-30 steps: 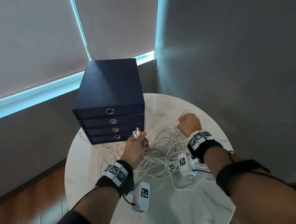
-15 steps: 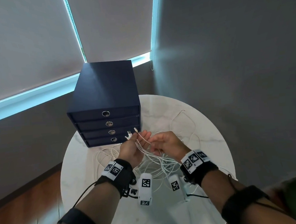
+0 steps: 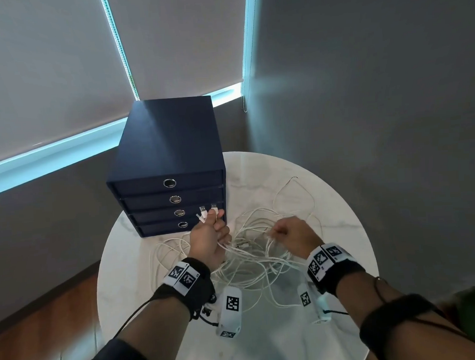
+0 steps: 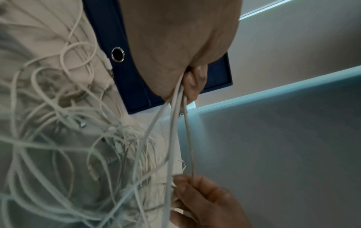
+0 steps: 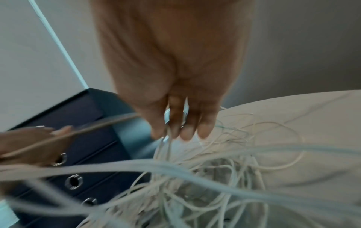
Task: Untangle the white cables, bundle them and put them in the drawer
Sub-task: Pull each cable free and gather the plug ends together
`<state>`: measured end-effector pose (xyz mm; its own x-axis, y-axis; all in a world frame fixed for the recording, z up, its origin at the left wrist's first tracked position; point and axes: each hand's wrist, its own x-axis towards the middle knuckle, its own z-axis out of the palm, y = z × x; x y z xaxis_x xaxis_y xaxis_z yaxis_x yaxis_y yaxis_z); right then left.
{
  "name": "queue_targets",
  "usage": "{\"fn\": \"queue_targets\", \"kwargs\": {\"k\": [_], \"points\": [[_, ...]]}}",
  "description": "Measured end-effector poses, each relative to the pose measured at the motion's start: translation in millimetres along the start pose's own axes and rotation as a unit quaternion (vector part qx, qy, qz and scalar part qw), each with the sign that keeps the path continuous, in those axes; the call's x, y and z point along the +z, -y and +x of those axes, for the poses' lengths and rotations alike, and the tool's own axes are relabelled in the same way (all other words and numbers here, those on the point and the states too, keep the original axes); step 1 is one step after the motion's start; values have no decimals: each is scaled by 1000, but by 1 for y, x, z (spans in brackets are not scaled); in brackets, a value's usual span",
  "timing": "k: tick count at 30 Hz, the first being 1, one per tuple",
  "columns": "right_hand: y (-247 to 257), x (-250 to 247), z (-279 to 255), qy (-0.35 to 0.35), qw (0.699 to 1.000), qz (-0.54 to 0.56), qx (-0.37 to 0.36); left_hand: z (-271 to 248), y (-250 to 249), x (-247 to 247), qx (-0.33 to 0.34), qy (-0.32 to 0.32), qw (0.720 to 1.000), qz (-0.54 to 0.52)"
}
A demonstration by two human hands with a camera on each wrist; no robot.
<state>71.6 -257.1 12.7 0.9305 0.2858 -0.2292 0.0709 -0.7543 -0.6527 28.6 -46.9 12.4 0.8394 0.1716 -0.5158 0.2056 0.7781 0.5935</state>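
Note:
A tangle of white cables [image 3: 251,250] lies on the round marble table [image 3: 336,202], in front of the dark blue drawer unit [image 3: 169,167], whose drawers are all closed. My left hand [image 3: 209,236] grips several cable ends; their USB plugs [image 3: 207,210] stick up above the fist, and the strands [image 4: 173,117] hang below it. My right hand [image 3: 291,232], to the right of the left, has its fingers [image 5: 187,128] curled round cable strands [image 5: 166,143] and a plug [image 5: 185,113], held above the heap.
The drawer unit stands at the table's back left, against a grey wall and window blinds [image 3: 46,66]. A wall [image 3: 377,90] runs close behind the table on the right. Loose loops [image 3: 295,201] spread toward the far right rim. Wooden floor [image 3: 46,327] shows at the left.
My right hand came in from the far right to meet the left, then pulled back out to the right with strands in its fingers. The left hand stayed holding the plug ends.

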Motion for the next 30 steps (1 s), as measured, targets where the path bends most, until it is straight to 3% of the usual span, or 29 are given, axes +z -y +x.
{"fn": "queue_targets", "kwargs": {"k": [5, 8, 10, 12, 15, 18, 21, 24, 27, 30], "points": [[0, -31, 20, -174, 983, -4, 52, -2, -13, -1, 16, 39, 998, 48], [11, -52, 37, -258, 956, 125, 55, -4, -19, -1, 33, 43, 995, 88], [26, -66, 41, -286, 922, 258, 35, -7, -22, 1, 44, 47, 992, 105], [45, -76, 38, -268, 892, 365, -7, -11, -23, 7, 59, 58, 989, 123], [74, -80, 27, -138, 881, 445, -83, -15, -21, 19, 102, 78, 980, 155], [91, -71, 11, 31, 895, 433, -101, -16, -19, 32, 192, 92, 962, 172], [103, -59, -3, 111, 913, 382, -94, -16, -18, 40, 244, 97, 935, 237], [106, -53, -8, 106, 900, 415, -77, -16, -14, 39, 243, 143, 912, 297], [108, -61, -7, 52, 881, 462, -94, -14, -7, 29, 232, 142, 898, 345], [111, -86, 1, -60, 824, 555, -95, -8, -1, 8, 196, 130, 901, 364]]}}
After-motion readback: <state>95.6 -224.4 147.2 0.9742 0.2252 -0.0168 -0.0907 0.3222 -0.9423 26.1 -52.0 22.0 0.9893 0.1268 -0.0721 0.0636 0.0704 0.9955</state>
